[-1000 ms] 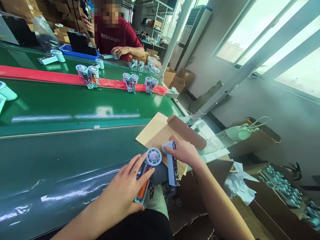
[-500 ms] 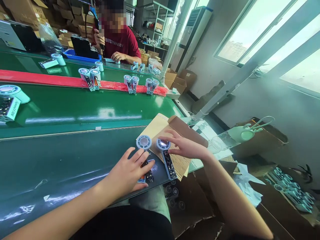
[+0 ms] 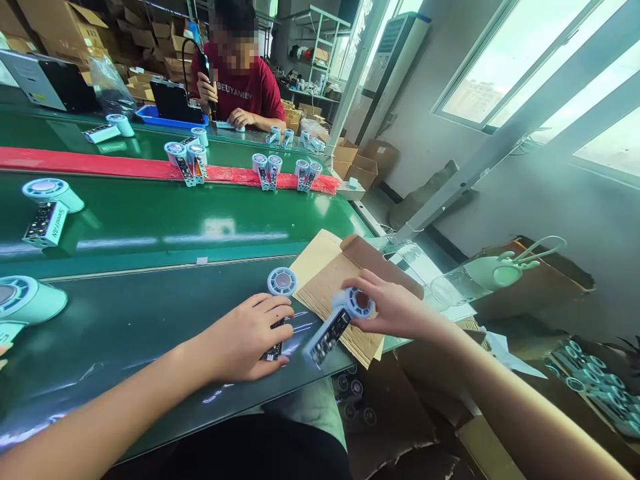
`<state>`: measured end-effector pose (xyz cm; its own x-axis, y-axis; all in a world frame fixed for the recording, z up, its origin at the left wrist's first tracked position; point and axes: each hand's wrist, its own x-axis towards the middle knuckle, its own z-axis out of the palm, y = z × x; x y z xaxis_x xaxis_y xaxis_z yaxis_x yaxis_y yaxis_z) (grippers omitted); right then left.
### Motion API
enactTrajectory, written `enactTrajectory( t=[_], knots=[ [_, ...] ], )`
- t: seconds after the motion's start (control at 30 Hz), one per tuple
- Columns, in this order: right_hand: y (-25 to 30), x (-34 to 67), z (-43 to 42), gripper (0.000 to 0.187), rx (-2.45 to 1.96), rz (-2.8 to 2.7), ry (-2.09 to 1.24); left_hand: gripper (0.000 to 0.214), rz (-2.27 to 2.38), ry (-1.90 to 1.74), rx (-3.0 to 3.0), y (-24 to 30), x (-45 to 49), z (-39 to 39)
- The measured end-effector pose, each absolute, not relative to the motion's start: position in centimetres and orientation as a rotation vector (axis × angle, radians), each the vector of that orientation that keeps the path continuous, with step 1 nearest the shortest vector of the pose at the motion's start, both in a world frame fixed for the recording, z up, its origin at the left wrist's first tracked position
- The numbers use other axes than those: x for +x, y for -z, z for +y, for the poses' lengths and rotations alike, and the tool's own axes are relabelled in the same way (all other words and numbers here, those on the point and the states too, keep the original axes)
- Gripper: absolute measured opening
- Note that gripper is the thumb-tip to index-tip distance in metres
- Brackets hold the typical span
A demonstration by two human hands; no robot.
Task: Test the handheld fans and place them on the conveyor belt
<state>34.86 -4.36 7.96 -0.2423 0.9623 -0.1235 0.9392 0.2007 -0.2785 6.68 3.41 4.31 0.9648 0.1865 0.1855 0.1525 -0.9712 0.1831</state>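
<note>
R hand grips 1st fan by its head, over cardboard; L hand wraps 2nd fan, left of cardboard. Prob. light, stiff plastic; exposed PCB looks fragile, so pinch head.

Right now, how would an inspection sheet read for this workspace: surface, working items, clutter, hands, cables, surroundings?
Surface: dark bench, glossy, beside a green surface.
Working items: left fan on the bench; right fan partly blurred.
Clutter: cardboard at the bench's right end; bottle to its right.
Hands: left hand over left fan; right hand gripping right fan.
Cables: black cord near a handheld tool.
Surroundings: co-worker opposite; stacked boxes behind.
</note>
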Motion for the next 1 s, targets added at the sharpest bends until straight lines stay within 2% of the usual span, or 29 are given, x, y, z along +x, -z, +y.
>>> enactTrajectory(
  t=[0.07,0.2,0.37,0.5,0.73,0.9,1.0],
  knots=[
    [-7.1,34.6,-6.3,0.038,-2.104,-2.075,-0.338,0.024,0.364,-0.305,2.915,-4.2,6.2,3.2],
    [-4.6,32.2,-9.5,0.032,-2.347,-1.524,-0.144,0.046,0.527,-0.308,2.881,-2.6,4.9,1.9],
    [-2.4,28.1,-9.2,0.030,-2.584,-1.155,-0.032,0.040,0.877,-0.413,2.599,-0.1,5.0,-1.4],
    [-2.4,25.8,-7.2,0.031,-2.634,-1.156,-0.012,0.039,0.999,-0.490,2.394,0.9,6.0,-3.4],
    [-2.3,22.3,-6.4,0.036,-2.494,-1.405,-0.100,0.050,0.877,-0.481,2.281,1.5,6.3,-3.1],
    [-1.9,19.9,-6.3,0.023,-2.421,-1.455,-0.018,0.053,0.778,-0.453,2.149,1.5,5.3,-2.9],
    [-2.4,18.8,-5.7,0.025,-2.421,-1.462,0.067,0.045,0.747,-0.477,2.069,1.6,4.6,-2.9]
  ],
)
